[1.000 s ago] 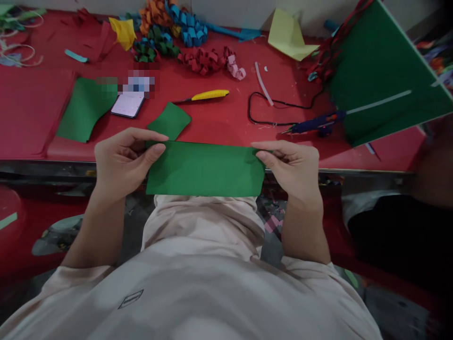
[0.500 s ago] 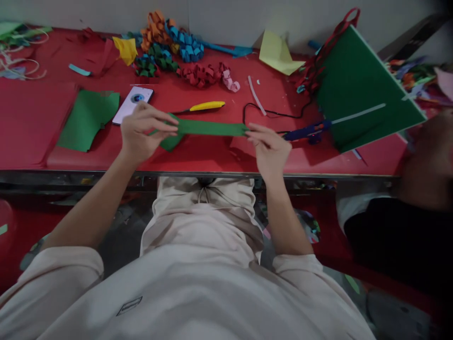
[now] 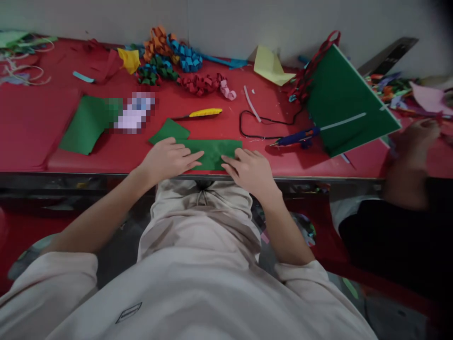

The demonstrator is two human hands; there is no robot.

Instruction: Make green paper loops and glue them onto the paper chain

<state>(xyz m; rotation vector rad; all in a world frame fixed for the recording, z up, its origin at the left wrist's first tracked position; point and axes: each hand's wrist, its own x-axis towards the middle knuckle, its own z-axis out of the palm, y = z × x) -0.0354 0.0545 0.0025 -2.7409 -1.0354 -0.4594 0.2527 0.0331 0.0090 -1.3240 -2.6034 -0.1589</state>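
A green paper strip (image 3: 212,150) lies flat at the table's front edge. My left hand (image 3: 169,161) rests on its left part, fingers spread. On its right part lies my right hand (image 3: 249,171), fingers stretched out and apart. Behind my left hand is a smaller green piece (image 3: 171,131). A yellow-handled cutter (image 3: 205,113) sits beyond the strip. To the right a blue glue gun (image 3: 299,137) lies with its black cord. A larger green sheet (image 3: 85,126) is at the left, beside a pixelated phone (image 3: 134,113).
Curled paper chains (image 3: 187,56) lie at the back of the red table (image 3: 120,158). A green board (image 3: 345,104) leans at the right, beside another person's arm (image 3: 406,165). Red sheets (image 3: 31,127) are stacked at the left.
Both hands have come down toward the table edge and closer together. The green strip, held up between them before, now lies flat under their fingers, which have opened.
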